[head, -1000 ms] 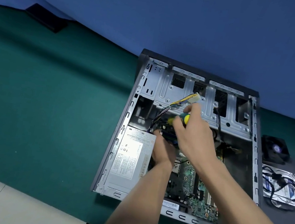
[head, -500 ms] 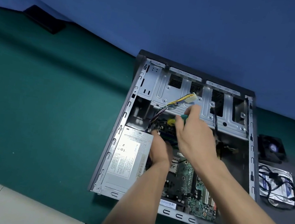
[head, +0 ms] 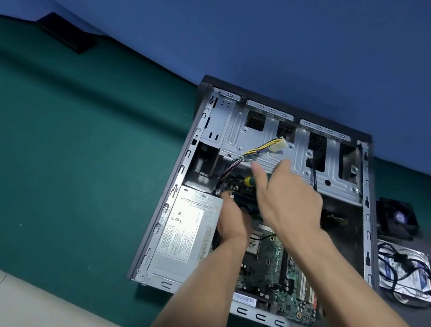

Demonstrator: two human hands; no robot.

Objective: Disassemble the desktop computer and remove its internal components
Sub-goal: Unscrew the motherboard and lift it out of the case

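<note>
The open desktop case [head: 175, 185] lies flat on the green table. A silver power supply [head: 182, 236] fills its left side and the green motherboard [head: 277, 266] lies at the lower middle. A bundle of wires with a white plug [head: 278, 145] rests on the metal drive cage [head: 325, 179]. My right hand [head: 289, 201] is over the middle of the case, fingers loosely round a yellow and green screwdriver [head: 249, 181] and blurred by motion. My left hand [head: 234, 221] reaches down beside the power supply, and its fingers are hidden.
To the right of the case a black fan [head: 397, 219] sits on the table, with a hard drive [head: 411, 277] tangled in black cables in front of it. A flat black object [head: 66, 31] lies far left by the blue wall. The table's front edge runs along the lower left.
My right hand's fingers have spread out over the screwdriver handle, and the yellow end now points left. My left hand stays in the same spot by the power supply.
</note>
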